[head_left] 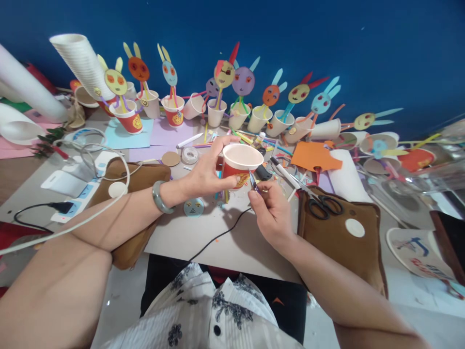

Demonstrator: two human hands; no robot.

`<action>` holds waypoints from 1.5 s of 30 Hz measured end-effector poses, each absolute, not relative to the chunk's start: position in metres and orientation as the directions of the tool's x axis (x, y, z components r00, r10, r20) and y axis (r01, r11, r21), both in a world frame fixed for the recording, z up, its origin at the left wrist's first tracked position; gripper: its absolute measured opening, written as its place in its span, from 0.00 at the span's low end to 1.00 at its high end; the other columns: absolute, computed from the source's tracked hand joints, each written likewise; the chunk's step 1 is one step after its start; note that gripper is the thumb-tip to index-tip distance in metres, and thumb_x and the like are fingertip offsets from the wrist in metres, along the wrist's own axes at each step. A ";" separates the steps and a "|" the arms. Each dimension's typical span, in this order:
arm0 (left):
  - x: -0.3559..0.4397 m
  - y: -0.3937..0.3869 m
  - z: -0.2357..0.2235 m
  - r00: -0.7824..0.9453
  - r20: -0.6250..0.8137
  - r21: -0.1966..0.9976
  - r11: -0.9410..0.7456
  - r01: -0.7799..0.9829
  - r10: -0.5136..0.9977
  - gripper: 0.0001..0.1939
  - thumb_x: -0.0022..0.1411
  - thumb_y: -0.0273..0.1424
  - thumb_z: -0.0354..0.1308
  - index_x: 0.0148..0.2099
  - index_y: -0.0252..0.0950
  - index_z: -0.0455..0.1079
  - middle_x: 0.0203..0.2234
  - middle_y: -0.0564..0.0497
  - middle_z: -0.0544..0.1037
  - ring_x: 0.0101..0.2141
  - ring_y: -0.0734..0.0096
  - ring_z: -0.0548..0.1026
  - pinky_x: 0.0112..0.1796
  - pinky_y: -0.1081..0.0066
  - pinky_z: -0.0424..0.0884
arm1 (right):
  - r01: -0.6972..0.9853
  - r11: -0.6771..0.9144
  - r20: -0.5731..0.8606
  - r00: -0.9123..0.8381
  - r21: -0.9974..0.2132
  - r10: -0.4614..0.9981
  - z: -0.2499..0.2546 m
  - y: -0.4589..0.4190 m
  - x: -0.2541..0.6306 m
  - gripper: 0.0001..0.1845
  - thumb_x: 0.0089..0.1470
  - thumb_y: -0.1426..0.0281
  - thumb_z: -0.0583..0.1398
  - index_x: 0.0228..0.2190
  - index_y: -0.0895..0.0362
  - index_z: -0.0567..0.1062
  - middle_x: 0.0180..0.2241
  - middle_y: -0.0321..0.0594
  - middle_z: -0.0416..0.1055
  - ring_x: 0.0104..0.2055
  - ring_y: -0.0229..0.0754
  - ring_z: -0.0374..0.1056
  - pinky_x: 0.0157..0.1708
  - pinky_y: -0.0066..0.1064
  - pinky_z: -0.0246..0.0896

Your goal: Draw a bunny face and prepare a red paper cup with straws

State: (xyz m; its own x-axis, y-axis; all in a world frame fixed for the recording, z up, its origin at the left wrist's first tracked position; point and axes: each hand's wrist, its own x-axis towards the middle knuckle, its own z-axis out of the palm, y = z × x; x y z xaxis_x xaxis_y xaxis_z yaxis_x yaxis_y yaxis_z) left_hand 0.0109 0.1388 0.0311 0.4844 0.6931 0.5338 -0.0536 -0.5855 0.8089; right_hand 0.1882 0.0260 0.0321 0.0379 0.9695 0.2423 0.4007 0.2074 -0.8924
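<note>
My left hand (210,167) grips a red paper cup (232,170) with a white rim, thumb in front and fingers round the far side. The cup is held above the table with its mouth up and has a yellow print on its front. In my right hand (271,211) is a small pointed metal blade (252,178), its handle mostly hidden by the fingers. The blade's tip is at the cup's right front side, near the rim; whether it pierces the wall I cannot tell. A blue paper disc with a drawn face (193,207) lies on the table below.
Paper cups with paper rabbit heads (243,81) line the back. Black scissors (323,206) lie on a brown pouch (337,242) at right. A tape roll (189,155), white cables and a power strip (74,206) are at left. A black cord (218,234) crosses the front.
</note>
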 end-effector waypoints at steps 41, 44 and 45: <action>0.008 0.143 0.028 0.538 0.514 0.769 -0.637 0.057 0.668 0.15 0.68 0.45 0.56 0.39 0.38 0.70 0.42 0.46 0.72 0.48 0.63 0.72 0.51 0.59 0.70 | 0.400 0.189 0.208 0.005 -0.897 0.978 0.029 0.038 0.191 0.14 0.64 0.55 0.57 0.33 0.51 0.63 0.20 0.27 0.57 0.20 0.35 0.50 0.22 0.31 0.47; 0.007 0.144 0.029 0.536 0.478 0.807 -0.589 0.045 0.696 0.15 0.66 0.45 0.58 0.37 0.37 0.71 0.43 0.46 0.73 0.47 0.63 0.72 0.52 0.58 0.70 | 0.414 0.179 0.201 0.008 -0.892 0.980 0.030 0.038 0.191 0.14 0.64 0.56 0.57 0.33 0.52 0.63 0.20 0.27 0.57 0.21 0.34 0.51 0.23 0.30 0.47; 0.007 0.144 0.030 0.536 0.463 0.819 -0.572 0.047 0.707 0.16 0.65 0.45 0.58 0.37 0.37 0.71 0.44 0.46 0.73 0.48 0.63 0.72 0.53 0.58 0.70 | 0.416 0.176 0.199 0.011 -0.892 0.980 0.030 0.038 0.190 0.14 0.64 0.56 0.57 0.33 0.52 0.63 0.20 0.27 0.58 0.21 0.34 0.51 0.23 0.30 0.47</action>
